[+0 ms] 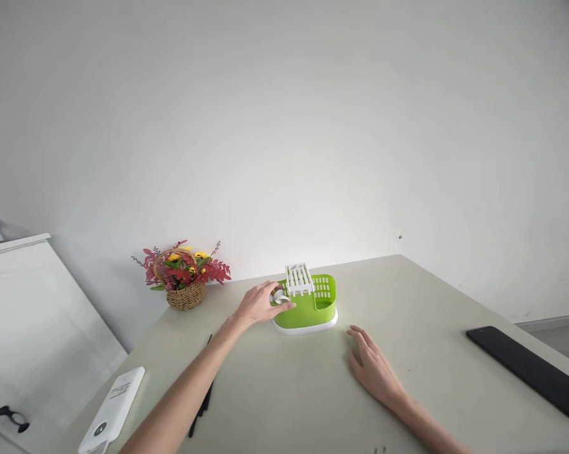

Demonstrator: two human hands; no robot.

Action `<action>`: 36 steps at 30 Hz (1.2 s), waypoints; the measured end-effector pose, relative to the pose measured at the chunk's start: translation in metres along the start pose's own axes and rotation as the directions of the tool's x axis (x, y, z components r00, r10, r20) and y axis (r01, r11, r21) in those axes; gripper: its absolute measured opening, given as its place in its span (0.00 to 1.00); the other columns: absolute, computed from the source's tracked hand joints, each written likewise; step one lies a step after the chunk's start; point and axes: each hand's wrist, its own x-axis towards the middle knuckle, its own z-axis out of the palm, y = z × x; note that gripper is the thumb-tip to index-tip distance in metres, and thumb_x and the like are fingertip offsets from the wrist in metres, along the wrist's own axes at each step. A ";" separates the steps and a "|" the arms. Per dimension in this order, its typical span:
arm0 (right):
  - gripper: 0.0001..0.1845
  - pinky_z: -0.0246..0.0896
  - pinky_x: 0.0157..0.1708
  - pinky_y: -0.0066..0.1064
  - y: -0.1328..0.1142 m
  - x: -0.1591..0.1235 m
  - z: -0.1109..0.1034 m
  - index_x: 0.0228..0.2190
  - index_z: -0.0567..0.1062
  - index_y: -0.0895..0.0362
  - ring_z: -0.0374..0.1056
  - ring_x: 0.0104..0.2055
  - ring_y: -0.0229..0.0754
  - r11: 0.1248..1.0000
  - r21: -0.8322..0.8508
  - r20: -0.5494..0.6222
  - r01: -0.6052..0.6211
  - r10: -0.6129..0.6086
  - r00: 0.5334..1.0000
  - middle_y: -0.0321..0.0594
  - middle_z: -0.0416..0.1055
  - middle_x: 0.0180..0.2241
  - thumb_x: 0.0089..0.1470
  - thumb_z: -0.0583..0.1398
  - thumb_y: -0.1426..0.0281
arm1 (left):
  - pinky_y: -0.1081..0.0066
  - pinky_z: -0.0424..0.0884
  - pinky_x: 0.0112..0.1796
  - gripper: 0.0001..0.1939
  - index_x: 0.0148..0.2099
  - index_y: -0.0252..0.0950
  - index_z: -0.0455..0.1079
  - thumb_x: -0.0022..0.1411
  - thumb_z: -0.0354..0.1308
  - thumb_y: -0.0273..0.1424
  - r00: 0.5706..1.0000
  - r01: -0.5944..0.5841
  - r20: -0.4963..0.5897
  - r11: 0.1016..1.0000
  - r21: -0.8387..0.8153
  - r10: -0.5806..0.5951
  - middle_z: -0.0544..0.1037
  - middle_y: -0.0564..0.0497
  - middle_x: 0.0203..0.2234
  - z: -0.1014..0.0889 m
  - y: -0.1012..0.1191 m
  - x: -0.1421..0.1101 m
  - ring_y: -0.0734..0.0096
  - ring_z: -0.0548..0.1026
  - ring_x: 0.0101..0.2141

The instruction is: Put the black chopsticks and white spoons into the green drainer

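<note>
A green plastic caddy (307, 306) with a white base and a white slotted rack on top stands near the far edge of the pale table (312, 391). My left hand (260, 304) reaches to its left side, fingers curled round a small white ring-shaped piece (279, 296) on the caddy. My right hand (372, 364) lies flat on the table, palm down and fingers stretched out, a little to the right of the caddy and in front of it, holding nothing.
A wicker basket of red and yellow flowers (184, 274) sits at the table's back left corner. A white device (114, 410) and thin black sticks (203, 400) lie at the left front, a long black pad (530, 369) at the right. A white cabinet (24, 315) stands on the left.
</note>
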 end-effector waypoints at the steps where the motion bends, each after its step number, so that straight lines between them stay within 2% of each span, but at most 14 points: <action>1: 0.25 0.60 0.62 0.38 -0.001 0.000 -0.001 0.58 0.64 0.56 0.63 0.63 0.46 1.000 -0.002 0.005 -0.003 0.003 1.000 0.48 0.60 0.64 0.60 0.49 0.69 | 0.66 0.69 0.43 0.28 0.50 0.44 0.77 0.53 0.66 0.55 1.000 -0.005 0.022 0.999 0.038 0.005 0.82 0.47 0.42 0.003 0.001 0.004 0.54 0.79 0.39; 6: 0.25 0.59 0.63 0.38 -0.005 0.003 -0.006 0.58 0.65 0.57 0.62 0.64 0.46 1.000 -0.006 0.016 -0.006 0.006 1.000 0.48 0.60 0.64 0.59 0.49 0.71 | 0.69 0.67 0.34 0.25 0.44 0.44 0.80 0.52 0.66 0.56 0.991 -0.078 0.115 0.990 0.114 0.065 0.84 0.47 0.33 0.013 -0.007 0.031 0.57 0.79 0.31; 11: 0.26 0.59 0.63 0.38 -0.005 0.004 -0.006 0.58 0.65 0.56 0.62 0.65 0.46 1.000 0.007 0.002 0.002 -0.002 1.000 0.48 0.61 0.65 0.58 0.50 0.72 | 0.72 0.65 0.29 0.23 0.42 0.42 0.79 0.61 0.59 0.55 0.973 -0.214 0.126 0.958 0.190 0.192 0.83 0.49 0.29 0.018 -0.018 0.039 0.63 0.78 0.27; 16: 0.25 0.59 0.63 0.39 -0.006 0.004 -0.006 0.58 0.65 0.56 0.62 0.64 0.46 1.000 0.024 -0.002 -0.005 0.005 1.000 0.47 0.61 0.65 0.59 0.50 0.72 | 0.73 0.65 0.27 0.23 0.41 0.38 0.77 0.70 0.52 0.50 0.925 -0.373 0.037 0.887 0.272 0.378 0.83 0.50 0.30 0.020 -0.029 0.031 0.69 0.78 0.26; 21: 0.24 0.60 0.63 0.39 -0.005 0.005 -0.005 0.57 0.65 0.55 0.63 0.64 0.47 0.999 0.035 -0.024 0.000 0.000 1.000 0.47 0.61 0.64 0.59 0.51 0.71 | 0.74 0.64 0.27 0.21 0.39 0.38 0.77 0.71 0.52 0.48 0.893 -0.389 -0.130 0.883 0.261 0.432 0.84 0.52 0.32 0.018 -0.034 0.021 0.74 0.76 0.24; 23: 0.24 0.60 0.63 0.39 -0.004 0.005 -0.006 0.57 0.65 0.54 0.63 0.64 0.46 1.000 0.030 -0.026 0.004 -0.003 1.000 0.46 0.62 0.64 0.59 0.51 0.71 | 0.75 0.64 0.26 0.21 0.39 0.38 0.77 0.70 0.53 0.49 0.899 -0.337 -0.211 0.913 0.228 0.384 0.83 0.52 0.31 0.015 -0.035 0.021 0.75 0.74 0.23; 26: 0.24 0.60 0.63 0.38 -0.003 0.005 -0.007 0.57 0.65 0.55 0.63 0.64 0.46 1.000 0.018 -0.014 0.011 -0.011 1.000 0.46 0.62 0.64 0.60 0.51 0.71 | 0.76 0.61 0.23 0.25 0.36 0.36 0.78 0.69 0.53 0.51 0.906 -0.186 -0.351 0.968 0.169 0.235 0.80 0.53 0.22 0.007 -0.038 0.024 0.77 0.69 0.19; 28: 0.24 0.61 0.62 0.38 -0.004 0.005 -0.008 0.57 0.65 0.54 0.64 0.63 0.45 1.000 0.015 -0.010 0.011 -0.011 1.000 0.45 0.62 0.64 0.60 0.51 0.71 | 0.75 0.59 0.22 0.27 0.33 0.34 0.78 0.68 0.53 0.52 0.884 -0.062 -0.453 0.989 0.135 0.117 0.76 0.53 0.17 0.001 -0.042 0.028 0.77 0.66 0.17; 30: 0.23 0.61 0.62 0.38 -0.005 0.004 -0.008 0.56 0.66 0.53 0.64 0.63 0.45 1.000 0.013 -0.004 0.007 -0.007 1.000 0.45 0.62 0.64 0.60 0.51 0.70 | 0.75 0.59 0.23 0.29 0.28 0.33 0.77 0.65 0.56 0.54 0.838 0.072 -0.545 0.993 0.098 -0.007 0.74 0.52 0.14 -0.004 -0.048 0.031 0.75 0.66 0.17; 32: 0.23 0.62 0.62 0.38 -0.005 0.004 -0.008 0.56 0.65 0.53 0.64 0.63 0.45 1.000 0.013 0.005 -0.005 0.005 1.000 0.45 0.62 0.64 0.60 0.51 0.69 | 0.73 0.62 0.24 0.30 0.25 0.33 0.75 0.62 0.57 0.55 0.775 0.203 -0.617 0.979 0.035 -0.139 0.74 0.49 0.15 -0.011 -0.055 0.034 0.71 0.69 0.19; 34: 0.23 0.63 0.61 0.39 -0.004 0.003 -0.008 0.57 0.65 0.53 0.64 0.63 0.45 1.000 0.014 0.010 -0.020 0.019 1.000 0.45 0.61 0.64 0.60 0.51 0.69 | 0.72 0.64 0.25 0.30 0.24 0.33 0.74 0.60 0.57 0.56 0.690 0.325 -0.661 0.942 -0.083 -0.296 0.77 0.45 0.17 -0.018 -0.066 0.036 0.65 0.74 0.22; 36: 0.23 0.63 0.61 0.40 -0.004 0.002 -0.008 0.57 0.64 0.52 0.64 0.63 0.45 1.000 0.019 0.008 -0.024 0.024 1.000 0.45 0.61 0.65 0.60 0.51 0.69 | 0.70 0.67 0.23 0.30 0.27 0.33 0.76 0.59 0.56 0.57 0.592 0.422 -0.644 0.867 -0.266 -0.485 0.78 0.43 0.21 -0.028 -0.080 0.037 0.60 0.77 0.25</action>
